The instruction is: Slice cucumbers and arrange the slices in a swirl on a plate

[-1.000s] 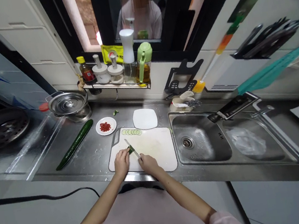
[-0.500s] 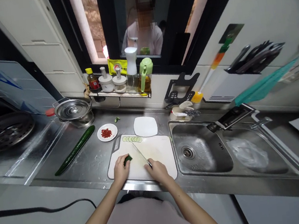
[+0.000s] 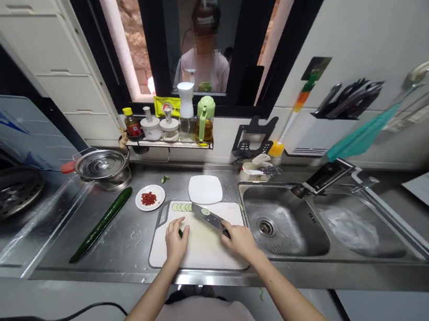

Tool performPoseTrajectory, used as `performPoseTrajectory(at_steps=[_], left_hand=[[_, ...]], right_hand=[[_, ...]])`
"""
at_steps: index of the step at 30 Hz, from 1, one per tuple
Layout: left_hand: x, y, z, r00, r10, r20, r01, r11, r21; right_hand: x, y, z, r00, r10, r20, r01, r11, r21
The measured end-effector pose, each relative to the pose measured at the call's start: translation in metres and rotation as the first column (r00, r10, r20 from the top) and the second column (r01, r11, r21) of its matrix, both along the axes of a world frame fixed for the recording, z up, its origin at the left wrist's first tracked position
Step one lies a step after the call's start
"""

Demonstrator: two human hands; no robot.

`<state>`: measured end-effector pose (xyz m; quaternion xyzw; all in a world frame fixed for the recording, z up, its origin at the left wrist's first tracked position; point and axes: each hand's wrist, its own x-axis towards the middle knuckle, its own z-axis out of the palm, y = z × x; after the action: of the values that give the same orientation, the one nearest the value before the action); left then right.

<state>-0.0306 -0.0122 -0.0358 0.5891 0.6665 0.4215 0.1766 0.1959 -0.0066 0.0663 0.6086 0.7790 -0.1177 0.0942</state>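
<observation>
My right hand (image 3: pixel 239 239) grips the black handle of a kitchen knife (image 3: pixel 215 220). The blade lies tilted over the white cutting board (image 3: pixel 206 248), its broad side showing, with a pale round cucumber slice stuck on it. A row of cucumber slices (image 3: pixel 181 207) lies along the board's far edge, by the knife tip. On the board's left part, my left hand (image 3: pixel 176 241) is closed around a cucumber piece (image 3: pixel 180 233), of which only a bit of dark green skin shows between thumb and fingers.
Left of the board lie a whole cucumber (image 3: pixel 102 223) and a white plate (image 3: pixel 140 204) of chopped red bits. Behind it sit a square white dish (image 3: pixel 205 189) and green scraps (image 3: pixel 165 179). A steel sink (image 3: pixel 283 199) adjoins on the right; a condiment rack (image 3: pixel 171 144) hangs behind.
The knife has turned so its broad side faces up, now carrying a slice. My right hand has shifted right. My left hand now covers most of the cucumber piece. The view has shifted slightly.
</observation>
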Motion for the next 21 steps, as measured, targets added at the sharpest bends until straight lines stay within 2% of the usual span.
performPoseTrajectory(at_steps=[4,9,12,15,18,21], left_hand=[[0.008,0.016,0.024,0.998,-0.046,-0.034,0.045,0.999,-0.009],[0.015,0.038,0.042,0.957,-0.185,-0.222,0.157,0.978,-0.138],[0.02,0.043,0.043,0.908,-0.316,-0.277,0.251,0.936,-0.247],[0.025,0.037,0.04,0.875,-0.412,-0.255,0.322,0.888,-0.329],[0.031,0.028,0.035,0.854,-0.477,-0.209,0.385,0.849,-0.362],[0.038,0.024,0.032,0.858,-0.488,-0.159,0.406,0.835,-0.372]], right_hand=[[0.001,0.003,0.01,0.995,0.073,0.066,-0.074,0.997,0.009],[0.003,0.0,0.013,0.985,0.141,0.101,-0.142,0.99,0.003],[0.006,-0.006,0.011,0.981,0.162,0.111,-0.162,0.987,-0.005],[0.011,-0.016,0.005,0.98,0.163,0.113,-0.161,0.987,-0.025],[0.017,-0.027,-0.005,0.984,0.145,0.102,-0.141,0.989,-0.042],[0.024,-0.037,-0.016,0.992,0.092,0.091,-0.087,0.995,-0.054]])
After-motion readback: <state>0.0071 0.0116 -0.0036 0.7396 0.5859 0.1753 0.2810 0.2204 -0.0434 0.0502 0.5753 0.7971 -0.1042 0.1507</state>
